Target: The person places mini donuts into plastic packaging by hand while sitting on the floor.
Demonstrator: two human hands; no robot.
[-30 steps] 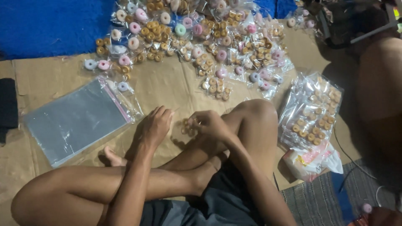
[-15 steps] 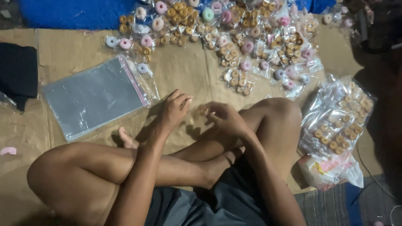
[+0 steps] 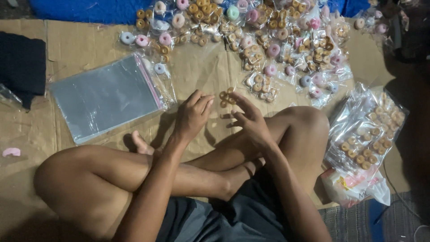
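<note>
Clear plastic packets (image 3: 286, 42) — each holding small ring snacks — crowd the cardboard's (image 3: 197, 71) far edge. Loose brown rings (image 3: 226, 96) lie between the open left hand (image 3: 192, 117) and spread-fingered right hand (image 3: 251, 118); a flat empty bag (image 3: 105, 96) lies left — bare cardboard around them.

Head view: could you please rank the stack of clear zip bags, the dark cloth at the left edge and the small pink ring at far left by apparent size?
1. stack of clear zip bags
2. dark cloth, partly cut off by the frame edge, so unsure
3. small pink ring
</note>
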